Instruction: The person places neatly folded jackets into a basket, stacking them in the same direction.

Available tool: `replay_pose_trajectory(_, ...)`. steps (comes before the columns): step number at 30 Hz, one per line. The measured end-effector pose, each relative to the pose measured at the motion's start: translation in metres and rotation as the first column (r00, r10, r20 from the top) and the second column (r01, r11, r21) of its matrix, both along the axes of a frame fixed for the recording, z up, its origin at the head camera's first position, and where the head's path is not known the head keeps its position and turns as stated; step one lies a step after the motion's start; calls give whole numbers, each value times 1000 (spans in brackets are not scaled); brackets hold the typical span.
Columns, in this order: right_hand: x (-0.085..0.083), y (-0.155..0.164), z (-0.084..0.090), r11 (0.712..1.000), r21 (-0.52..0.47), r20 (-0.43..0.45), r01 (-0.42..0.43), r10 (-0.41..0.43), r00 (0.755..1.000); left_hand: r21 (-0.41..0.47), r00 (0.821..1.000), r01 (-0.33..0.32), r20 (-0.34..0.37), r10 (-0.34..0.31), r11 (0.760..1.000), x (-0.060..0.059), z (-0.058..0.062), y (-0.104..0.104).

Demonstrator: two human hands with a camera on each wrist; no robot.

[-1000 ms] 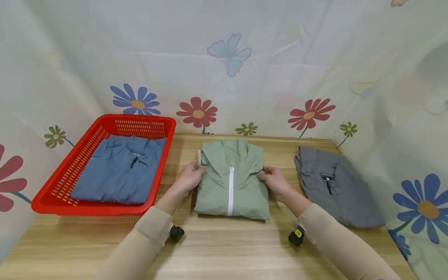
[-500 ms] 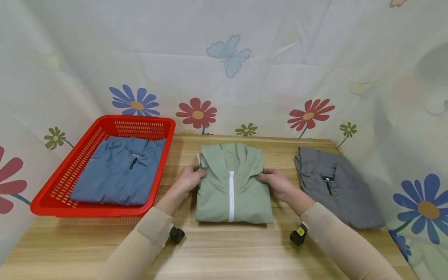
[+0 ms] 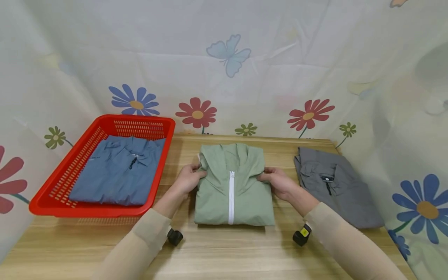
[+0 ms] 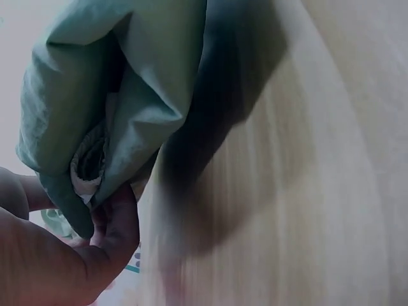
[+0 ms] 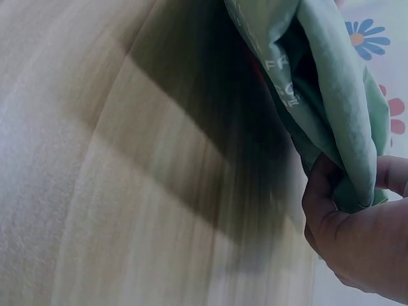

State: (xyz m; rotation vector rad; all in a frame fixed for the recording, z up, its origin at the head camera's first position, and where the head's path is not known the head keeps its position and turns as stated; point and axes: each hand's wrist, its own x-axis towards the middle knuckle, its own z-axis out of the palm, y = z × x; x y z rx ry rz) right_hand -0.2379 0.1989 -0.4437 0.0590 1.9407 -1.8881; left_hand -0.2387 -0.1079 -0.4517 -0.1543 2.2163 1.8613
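Note:
A folded light green jacket [image 3: 232, 186] with a white zipper is held at the middle of the wooden table [image 3: 224, 249], its edges raised a little off the wood. My left hand [image 3: 189, 179] grips its left edge, fingers under the fabric and thumb on top. My right hand [image 3: 276, 182] grips the right edge the same way. The left wrist view shows the green jacket [image 4: 121, 102] bunched above my left hand [image 4: 64, 255], and in the right wrist view the green jacket [image 5: 319, 83] hangs from my right hand [image 5: 357, 229] over the wood.
A red plastic basket [image 3: 52, 186] at the left holds a folded blue jacket [image 3: 119, 171]. A folded grey jacket [image 3: 332, 186] lies at the right. A flower-print curtain [image 3: 224, 70] closes off the back and sides.
Both hands keep their grip on the green jacket. The jacket has shifted slightly and straightened between the hands.

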Motion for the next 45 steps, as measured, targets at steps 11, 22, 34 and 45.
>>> replay_pose_trajectory(11, 6, 4, 15, 999, -16, -10, -37, 37, 999, -8, 997, 1, -72, -2, 1000, 15, 11, 2)
replay_pose_trajectory(22, 12, -5, 32, 993, -45, -29, -107, 106, 994, -30, 995, -4, -98, 2, 1000, 34, 44, -14)
replay_pose_trajectory(34, 12, -23, 56, 988, -37, -65, -152, 149, 987, -38, 996, 54, -62, -57, 998, 37, 71, -38)
replay_pose_trajectory(45, 10, -51, 80, 986, -44, -82, -160, 156, 984, -59, 996, 69, -55, -72, 996, 36, 90, -63)
